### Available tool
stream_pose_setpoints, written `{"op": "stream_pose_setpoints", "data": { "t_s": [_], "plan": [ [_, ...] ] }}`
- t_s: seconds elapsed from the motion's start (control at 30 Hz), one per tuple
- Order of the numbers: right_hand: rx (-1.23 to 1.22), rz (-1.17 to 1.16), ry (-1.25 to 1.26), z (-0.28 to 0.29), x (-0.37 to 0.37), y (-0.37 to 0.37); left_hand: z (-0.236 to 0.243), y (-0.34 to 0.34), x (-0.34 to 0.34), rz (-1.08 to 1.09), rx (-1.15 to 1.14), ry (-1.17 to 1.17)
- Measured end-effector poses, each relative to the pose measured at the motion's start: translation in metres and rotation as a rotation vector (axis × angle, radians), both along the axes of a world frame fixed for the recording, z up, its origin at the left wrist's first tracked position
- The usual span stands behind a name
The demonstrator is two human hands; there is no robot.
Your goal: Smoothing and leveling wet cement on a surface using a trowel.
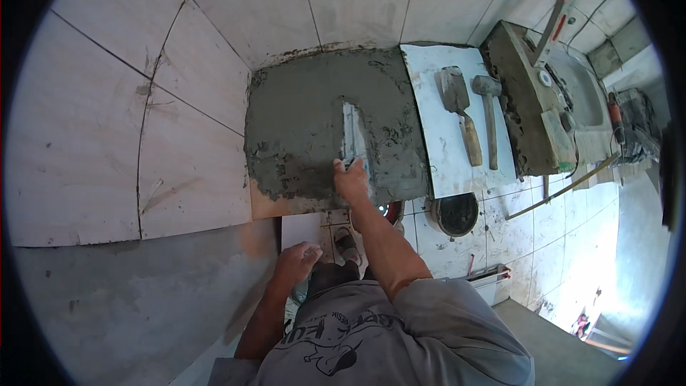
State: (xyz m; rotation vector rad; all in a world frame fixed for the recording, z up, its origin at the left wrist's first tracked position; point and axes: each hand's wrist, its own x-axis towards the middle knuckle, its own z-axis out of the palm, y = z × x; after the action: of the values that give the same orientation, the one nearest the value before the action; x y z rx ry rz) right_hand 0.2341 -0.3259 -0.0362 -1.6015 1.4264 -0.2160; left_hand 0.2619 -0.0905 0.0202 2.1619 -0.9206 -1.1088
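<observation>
My right hand [350, 180] grips a flat steel finishing trowel [351, 129], its blade lying lengthwise on a bed of grey wet mortar [293, 107]. The mortar covers a counter slab against the tiled wall, rough along its edges, with orange board [264, 204] showing at its near left corner. My left hand [301, 261] is lower, near my body, with curled fingers; whether anything is inside them I cannot make out.
A white tile [429, 171] beside the mortar carries a brick trowel [461, 111] and rubber mallet [489, 121]. Rightward are a basin [586, 93], level [554, 18], power tool [616, 113] and long rod [561, 189]. A bucket [454, 214] stands below; tiled wall [357, 0] surrounds the slab.
</observation>
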Motion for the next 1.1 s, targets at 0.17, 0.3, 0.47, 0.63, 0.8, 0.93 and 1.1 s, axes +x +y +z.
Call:
{"op": "stream_pose_setpoints", "data": {
  "t_s": [0.17,0.3,0.47,0.63,0.8,0.93,1.1],
  "plan": [
    [0.037,-0.024,-0.024,0.000,-0.029,-0.024,-0.005,0.017,-0.013,-0.057,0.168,-0.036],
    [0.046,-0.106,-0.075,-0.026,-0.061,-0.053,0.004,0.014,-0.021,-0.064,0.146,-0.024],
    [0.360,0.009,-0.199,0.002,-0.094,-0.089,-0.010,0.014,-0.022,-0.033,0.149,-0.008],
    [-0.125,0.141,0.268,0.018,-0.096,-0.088,-0.002,-0.018,-0.030,-0.123,0.154,-0.024],
    [-0.112,0.110,0.271,0.018,-0.094,-0.096,-0.009,-0.035,-0.026,-0.151,0.081,-0.031],
    [-0.092,0.082,0.258,0.017,-0.100,-0.086,-0.014,-0.032,-0.022,-0.148,0.059,-0.025],
    [-0.100,0.029,0.207,0.017,-0.112,-0.070,-0.021,-0.028,-0.018,-0.213,0.041,-0.041]
  ]
}}
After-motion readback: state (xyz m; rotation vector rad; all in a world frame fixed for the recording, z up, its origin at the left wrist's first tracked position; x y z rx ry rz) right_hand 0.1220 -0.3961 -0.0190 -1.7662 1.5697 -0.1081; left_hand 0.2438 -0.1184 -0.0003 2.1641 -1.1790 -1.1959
